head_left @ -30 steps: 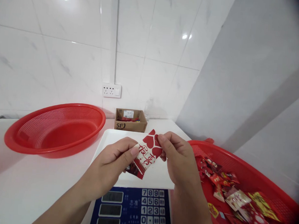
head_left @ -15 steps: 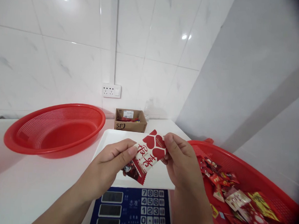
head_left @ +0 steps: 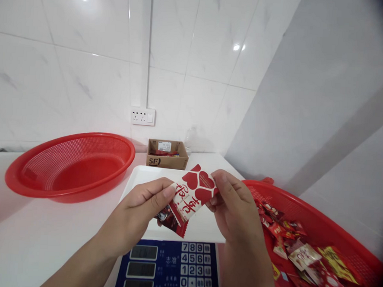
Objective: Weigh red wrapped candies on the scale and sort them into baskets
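Observation:
Between my two hands is a cream candy packet (head_left: 193, 189) with red hearts and red writing, held above the white pan (head_left: 140, 175) of a digital scale. My left hand (head_left: 142, 209) pinches its left edge, thumb on top. Under that thumb a second, dark red candy packet (head_left: 172, 223) with a toothed edge hangs below the cream one, also in the left fingers. My right hand (head_left: 235, 202) grips the right end of the cream packet between thumb and fingers. Below the hands lies the blue keypad panel (head_left: 169, 272) of the scale.
To the left stands a red plastic basket (head_left: 125, 157) with mesh sides. A second red basket (head_left: 304, 204) at the right holds several wrapped snacks. Behind the scale sit a small cardboard box (head_left: 174, 162) with packets and a clear bottle (head_left: 190, 139). A tiled wall closes the back.
My right hand has shifted slightly to the right, and the cream packet has turned and moved a little with it. My left hand is almost still.

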The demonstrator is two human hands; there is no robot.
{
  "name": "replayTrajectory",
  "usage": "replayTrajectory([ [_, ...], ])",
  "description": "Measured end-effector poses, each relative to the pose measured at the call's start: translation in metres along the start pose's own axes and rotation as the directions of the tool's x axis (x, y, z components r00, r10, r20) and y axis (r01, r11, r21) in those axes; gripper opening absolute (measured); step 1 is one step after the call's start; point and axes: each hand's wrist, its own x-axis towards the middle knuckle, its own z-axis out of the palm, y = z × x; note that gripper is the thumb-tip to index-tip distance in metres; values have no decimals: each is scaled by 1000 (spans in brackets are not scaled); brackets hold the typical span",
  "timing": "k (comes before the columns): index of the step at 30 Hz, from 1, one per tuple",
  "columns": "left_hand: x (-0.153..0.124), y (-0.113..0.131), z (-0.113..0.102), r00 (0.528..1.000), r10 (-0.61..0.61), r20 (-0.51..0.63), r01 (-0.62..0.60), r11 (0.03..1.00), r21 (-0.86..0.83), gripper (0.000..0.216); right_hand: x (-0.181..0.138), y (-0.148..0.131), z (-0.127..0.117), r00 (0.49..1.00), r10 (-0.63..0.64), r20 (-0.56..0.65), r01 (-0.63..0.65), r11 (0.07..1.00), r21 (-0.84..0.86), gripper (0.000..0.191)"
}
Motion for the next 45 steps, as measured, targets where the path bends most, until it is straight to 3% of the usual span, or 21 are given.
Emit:
replayTrajectory([
  [5,2,1,3,999,22,-31,-23,999,-37,29,-1,-1,2,998,-47,43,45,999,25,20],
  [9,3,2,3,999,7,-41,-7,1000,-8,30,-4,-4,6,969,-198,149,219,965,-142,30],
  [12,4,2,1,997,33,-71,-24,991,128,30,-4,-6,8,955,-250,160,283,928,-242,14],
  [17,2,5,0,973,158,-168,-100,945,311,28,-4,-6,8,985,-140,97,151,982,-117,8],
  [22,-5,10,6,984,142,-110,-106,953,283,29,-6,-6,9,993,28,119,-22,998,-54,14],
  [26,-8,13,10,991,67,-113,-46,982,183,22,-9,-7,9,991,26,131,-16,997,-78,24],
  [31,-12,15,10,990,100,-96,-85,984,157,22,-12,-9,9,994,-2,110,19,988,-152,34],
  [45,-13,15,11,993,82,-79,-74,992,107,22,-16,-11,9,993,-26,115,42,989,-141,37],
])
